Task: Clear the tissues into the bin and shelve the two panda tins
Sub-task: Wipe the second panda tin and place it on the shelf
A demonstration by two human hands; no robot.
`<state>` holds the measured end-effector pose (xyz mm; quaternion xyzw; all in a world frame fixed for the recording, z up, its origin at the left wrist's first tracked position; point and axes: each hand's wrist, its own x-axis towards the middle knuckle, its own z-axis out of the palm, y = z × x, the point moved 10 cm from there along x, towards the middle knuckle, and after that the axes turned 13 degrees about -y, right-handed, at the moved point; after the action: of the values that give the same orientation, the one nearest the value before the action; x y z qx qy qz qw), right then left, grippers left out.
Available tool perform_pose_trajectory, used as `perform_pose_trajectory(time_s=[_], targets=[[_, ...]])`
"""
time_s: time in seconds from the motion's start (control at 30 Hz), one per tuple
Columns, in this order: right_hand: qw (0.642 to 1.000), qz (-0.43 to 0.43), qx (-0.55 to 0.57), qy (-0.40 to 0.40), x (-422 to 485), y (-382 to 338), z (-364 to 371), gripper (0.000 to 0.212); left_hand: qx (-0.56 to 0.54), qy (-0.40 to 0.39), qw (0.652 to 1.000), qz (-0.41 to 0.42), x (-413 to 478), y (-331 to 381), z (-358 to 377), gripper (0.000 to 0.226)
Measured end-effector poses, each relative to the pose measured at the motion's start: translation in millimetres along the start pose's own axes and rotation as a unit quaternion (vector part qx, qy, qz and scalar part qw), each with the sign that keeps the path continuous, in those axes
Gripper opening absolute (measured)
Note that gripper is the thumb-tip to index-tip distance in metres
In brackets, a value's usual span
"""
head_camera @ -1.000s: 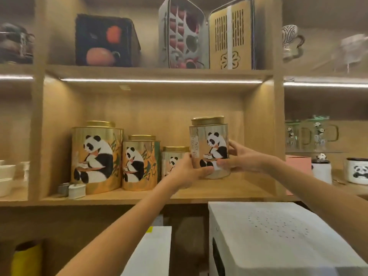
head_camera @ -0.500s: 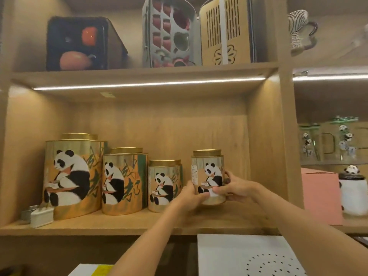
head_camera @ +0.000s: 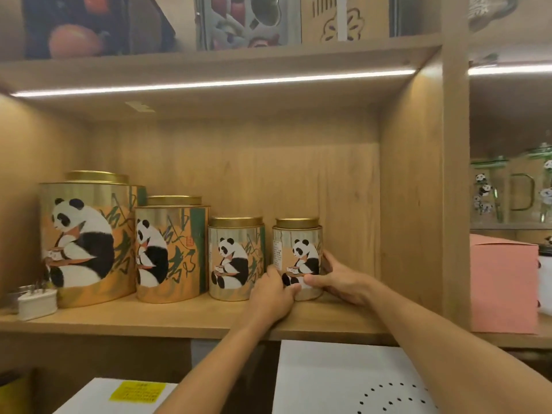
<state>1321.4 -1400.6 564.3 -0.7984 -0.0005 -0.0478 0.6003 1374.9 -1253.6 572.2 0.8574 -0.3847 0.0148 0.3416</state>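
A small gold panda tin (head_camera: 297, 249) stands upright on the wooden shelf (head_camera: 185, 319), at the right end of a row. My left hand (head_camera: 273, 294) grips its lower left side and my right hand (head_camera: 337, 279) wraps its lower right side. Just left of it stands a second small panda tin (head_camera: 236, 258), close to my left hand. Further left are a medium panda tin (head_camera: 170, 249) and a large panda tin (head_camera: 86, 237). No tissues or bin are in view.
A small white box (head_camera: 37, 303) sits at the shelf's left front. The compartment's right wall (head_camera: 418, 204) is close to the held tin. A pink box (head_camera: 503, 285) and glass panda mugs (head_camera: 490, 192) fill the right compartment. White boxes (head_camera: 343, 380) lie below.
Both hands have lowered the small tin from mid-air onto the shelf, beside the other small tin. The camera has moved closer to the shelf.
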Motion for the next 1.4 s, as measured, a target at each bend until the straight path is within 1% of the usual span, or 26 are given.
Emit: perform_pose_trajectory(time_s=[0.07, 0.2, 0.3, 0.4, 0.57, 0.73, 0.9, 1.1, 1.27, 1.4], targets=[[0.999, -0.01, -0.031, 0.013, -2, 0, -1, 0.121, 0.017, 0.012, 1.0, 0.006, -3, 2, -2, 0.06], [0.983, -0.023, -0.152, 0.1, -11, 0, -8, 0.108, 0.095, 0.05, 0.994, 0.012, -13, 6, -5, 0.075], [0.975, -0.033, -0.199, 0.095, -11, -2, 0, 0.1, 0.153, 0.082, 0.985, 0.004, -19, 9, -10, 0.069], [0.973, -0.041, -0.207, 0.095, -11, -4, 1, 0.1, 0.161, 0.095, 0.982, -0.001, -22, 10, -12, 0.061], [0.967, -0.021, -0.233, 0.1, -11, -3, 4, 0.111, 0.164, 0.093, 0.982, -0.005, -23, 12, -12, 0.053], [0.964, -0.01, -0.248, 0.099, -11, -3, 6, 0.118, 0.166, 0.092, 0.982, -0.023, -26, 11, -14, 0.053], [0.96, -0.004, -0.264, 0.098, -10, -1, 6, 0.111, 0.17, 0.089, 0.981, -0.036, -29, 10, -15, 0.054], [0.97, -0.008, -0.23, 0.083, -10, 1, 3, 0.119, 0.168, 0.09, 0.981, -0.043, -28, 9, -15, 0.057], [0.961, 0.016, -0.258, 0.098, -9, 4, 1, 0.126, 0.172, 0.088, 0.98, -0.047, -26, 7, -15, 0.056], [0.96, 0.015, -0.262, 0.099, -11, 2, 3, 0.126, 0.169, 0.092, 0.98, -0.048, -26, 6, -15, 0.057]])
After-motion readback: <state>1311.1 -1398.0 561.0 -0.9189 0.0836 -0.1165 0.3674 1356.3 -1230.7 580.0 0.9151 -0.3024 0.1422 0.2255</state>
